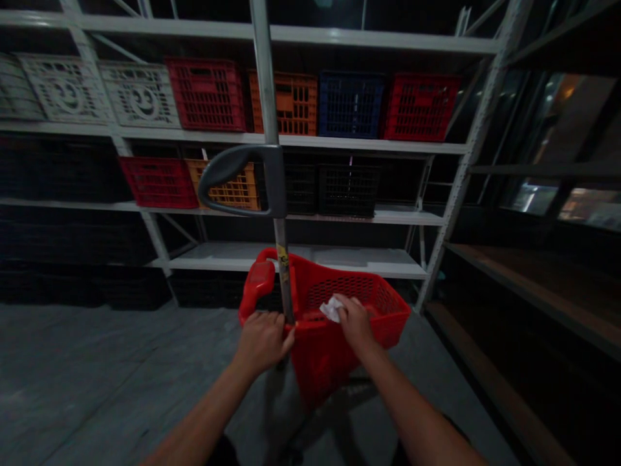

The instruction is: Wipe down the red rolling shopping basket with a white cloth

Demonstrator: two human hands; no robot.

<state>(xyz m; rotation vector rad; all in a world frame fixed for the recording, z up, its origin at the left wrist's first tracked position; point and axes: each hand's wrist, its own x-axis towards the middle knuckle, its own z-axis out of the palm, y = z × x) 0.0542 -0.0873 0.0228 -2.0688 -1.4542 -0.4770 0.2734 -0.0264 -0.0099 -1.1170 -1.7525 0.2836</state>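
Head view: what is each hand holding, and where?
Left hand grips the red plastic mesh basket by its near rim, beside the grey pole. Right hand pinches a white crumpled scrap.

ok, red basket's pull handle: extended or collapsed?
Extended: grey grip stands high above the red basket on its metal shaft; left hand grips the rim beside it.

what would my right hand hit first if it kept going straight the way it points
Probably the inside of the red basket: the right hand, holding a white wad, points over its near rim toward the far mesh wall. Depth is unclear.
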